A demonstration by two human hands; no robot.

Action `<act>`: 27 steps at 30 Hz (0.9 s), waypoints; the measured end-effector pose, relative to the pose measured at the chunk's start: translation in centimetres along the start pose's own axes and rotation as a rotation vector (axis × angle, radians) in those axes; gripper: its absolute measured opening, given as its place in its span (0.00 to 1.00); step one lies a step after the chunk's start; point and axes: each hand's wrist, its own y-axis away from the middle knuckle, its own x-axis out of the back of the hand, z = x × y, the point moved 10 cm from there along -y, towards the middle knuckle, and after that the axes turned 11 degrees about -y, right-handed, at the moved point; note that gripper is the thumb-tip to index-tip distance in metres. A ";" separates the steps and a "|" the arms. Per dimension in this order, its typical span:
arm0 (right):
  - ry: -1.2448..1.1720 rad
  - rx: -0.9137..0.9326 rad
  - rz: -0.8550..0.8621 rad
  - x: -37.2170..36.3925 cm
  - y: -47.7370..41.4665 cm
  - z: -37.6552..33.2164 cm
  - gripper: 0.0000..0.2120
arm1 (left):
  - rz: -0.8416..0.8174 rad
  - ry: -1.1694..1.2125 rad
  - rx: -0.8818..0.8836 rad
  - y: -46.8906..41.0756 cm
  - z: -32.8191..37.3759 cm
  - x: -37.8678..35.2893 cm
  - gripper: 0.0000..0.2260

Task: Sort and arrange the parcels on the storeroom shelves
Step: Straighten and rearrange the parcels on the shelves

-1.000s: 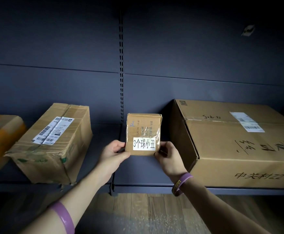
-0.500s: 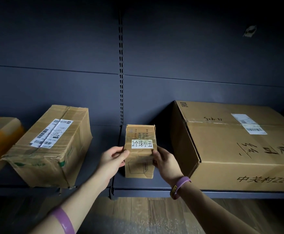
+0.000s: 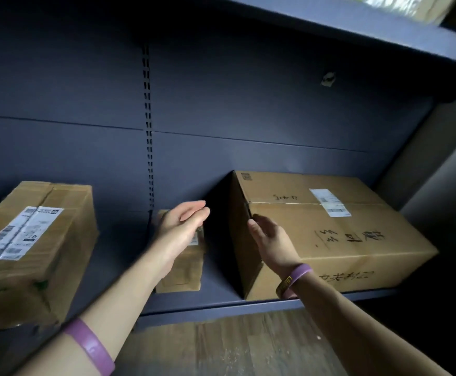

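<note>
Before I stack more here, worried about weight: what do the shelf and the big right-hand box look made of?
Big box: matte brown cardboard, judging by folded edges and flap seam. Shelf: likely painted metal, dark blue matte; the slotted upright suggests steel, unconfirmed.

It was pretty dim: dark blue back panel (image 3: 248,104) with a slotted upright (image 3: 147,126), upper shelf (image 3: 384,28) overhead, wood-plank floor (image 3: 235,346) below, grey wall (image 3: 438,164) at the right.

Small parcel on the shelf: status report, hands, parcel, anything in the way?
Both hands open: left hand in front of small parcel, right hand by big box. Parcel upright on shelf. Nothing blocking.
</note>
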 end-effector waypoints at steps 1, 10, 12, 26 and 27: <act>-0.015 -0.002 0.011 1.8 -0.1 0.2 0.20 | -0.047 -0.002 -0.006 0.1 0.6 -2.3 0.11; -0.102 0.053 -0.058 18.6 -3.5 4.9 0.22 | -0.104 -0.130 0.005 2.1 4.5 -21.1 0.17; -0.108 0.053 -0.101 22.1 -4.7 5.9 0.22 | -0.067 -0.141 0.025 2.2 5.2 -24.4 0.17; -0.026 -0.011 -0.153 33.3 -10.3 11.5 0.20 | 0.117 -0.411 0.087 -0.5 4.9 -30.0 0.17; 0.006 -0.008 -0.126 34.2 -10.5 12.1 0.20 | 0.139 -0.459 0.074 -0.7 4.5 -29.4 0.17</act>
